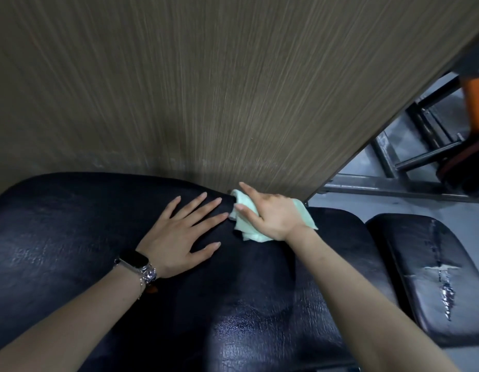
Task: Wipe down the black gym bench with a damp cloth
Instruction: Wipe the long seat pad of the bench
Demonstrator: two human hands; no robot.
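Note:
The black gym bench (85, 237) fills the lower part of the view, its padded surface shiny and creased. My right hand (270, 213) presses a crumpled pale green cloth (249, 232) onto the bench's far edge, close to the wall. My left hand (179, 234) lies flat on the pad just left of the cloth, fingers spread, holding nothing. A dark watch with a metal band sits on my left wrist.
A wood-grain wall panel (206, 89) rises directly behind the bench. To the right lies a second black pad (431, 280) with a torn, cracked seam. Beyond it are a metal frame (394, 189), grey floor and orange gym equipment (477, 103).

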